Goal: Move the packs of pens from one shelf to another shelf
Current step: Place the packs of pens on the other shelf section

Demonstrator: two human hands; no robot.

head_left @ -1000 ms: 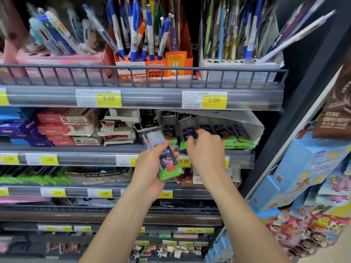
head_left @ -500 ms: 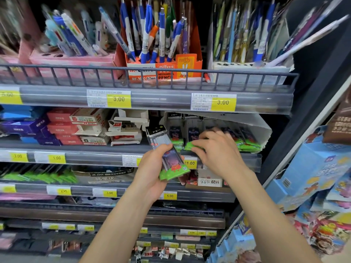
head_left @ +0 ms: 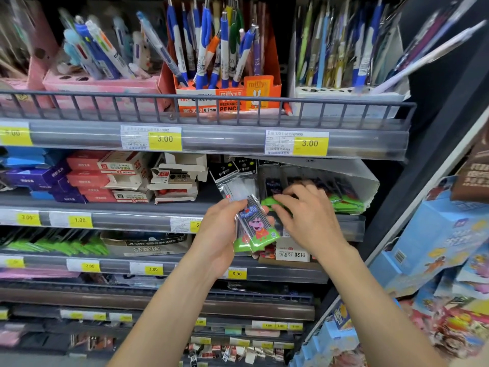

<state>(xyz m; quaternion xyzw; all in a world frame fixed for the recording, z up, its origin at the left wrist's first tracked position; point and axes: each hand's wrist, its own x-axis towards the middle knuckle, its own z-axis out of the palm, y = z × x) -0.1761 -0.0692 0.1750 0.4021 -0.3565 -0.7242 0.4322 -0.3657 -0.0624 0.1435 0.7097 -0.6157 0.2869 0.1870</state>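
Two packs in play: my left hand point(head_left: 217, 234) grips a light, slippery pen pack point(head_left: 254, 223); my right hand point(head_left: 309, 215) pinches another's green end point(head_left: 268, 202) at the white display box point(head_left: 370, 186).

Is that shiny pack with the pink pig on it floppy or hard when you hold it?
The clear plastic pen pack with the pink pig and green bottom is probably bendy and light: the left hand holds it alone. Its glossy wrapper may feel slippery.
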